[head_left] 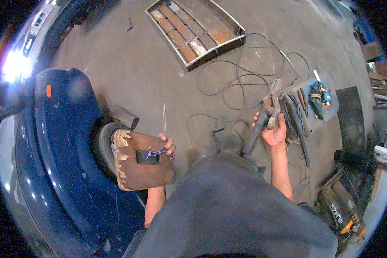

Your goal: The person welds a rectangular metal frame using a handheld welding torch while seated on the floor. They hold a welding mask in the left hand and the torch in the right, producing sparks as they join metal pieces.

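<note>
My left hand (169,145) is closed at the right edge of a worn brown welding hand shield (131,170), most of the hand hidden behind it. The shield has a dark window, ragged pale tape along its left edge and a purple wire (155,153) across it. Two thin welding rods (164,119) stick up beside those fingers. On the right, my right hand (276,134) grips a welding electrode holder (256,131) with a dark ribbed handle. Its worn jaws point up and away from me; no rod shows in them.
A dark blue vehicle (69,163) with a wheel (104,144) stands close on the left. Ahead lies a metal frame (215,50) with rusty strips. Black cables (241,81) loop across the floor. Right of my right hand, a board (329,86) carries tools and cable. Orange-black equipment (342,206) stands lower right.
</note>
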{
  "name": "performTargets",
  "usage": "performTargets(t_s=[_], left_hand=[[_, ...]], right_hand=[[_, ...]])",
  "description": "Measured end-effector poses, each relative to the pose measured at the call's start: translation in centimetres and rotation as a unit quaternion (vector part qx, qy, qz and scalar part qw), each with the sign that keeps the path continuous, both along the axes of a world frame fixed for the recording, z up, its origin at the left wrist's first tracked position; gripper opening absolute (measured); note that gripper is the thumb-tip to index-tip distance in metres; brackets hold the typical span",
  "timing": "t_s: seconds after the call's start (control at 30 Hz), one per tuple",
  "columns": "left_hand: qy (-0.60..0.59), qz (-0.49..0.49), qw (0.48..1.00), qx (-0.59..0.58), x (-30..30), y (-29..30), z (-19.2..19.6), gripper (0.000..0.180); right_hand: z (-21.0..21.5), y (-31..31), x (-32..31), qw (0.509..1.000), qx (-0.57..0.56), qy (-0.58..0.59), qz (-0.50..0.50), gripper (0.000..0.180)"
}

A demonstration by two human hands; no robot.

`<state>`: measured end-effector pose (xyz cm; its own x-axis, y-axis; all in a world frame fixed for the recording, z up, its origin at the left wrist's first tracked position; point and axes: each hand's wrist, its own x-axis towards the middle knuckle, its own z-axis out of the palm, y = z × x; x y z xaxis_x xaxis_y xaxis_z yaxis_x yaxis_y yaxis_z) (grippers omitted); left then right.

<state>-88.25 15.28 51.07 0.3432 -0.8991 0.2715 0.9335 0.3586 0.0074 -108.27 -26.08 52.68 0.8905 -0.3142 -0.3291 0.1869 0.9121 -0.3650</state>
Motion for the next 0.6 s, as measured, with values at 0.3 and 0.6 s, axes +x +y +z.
performTargets(t_s=[0.3,0.6], left_hand=[[-0.074,-0.101,0.992,-0.013,13.4,-5.1,-3.1,0.045],[0.059,-0.005,0.985,0.162,18.8,-14.0,0.9,0.046]], right_hand=[[-2.3,-3.3,2.9,0.999,0.045,-0.005,0.013,0.082],[-0.1,-6.9,9.3,0.991,-0.024,0.083,-0.107,0.094]])
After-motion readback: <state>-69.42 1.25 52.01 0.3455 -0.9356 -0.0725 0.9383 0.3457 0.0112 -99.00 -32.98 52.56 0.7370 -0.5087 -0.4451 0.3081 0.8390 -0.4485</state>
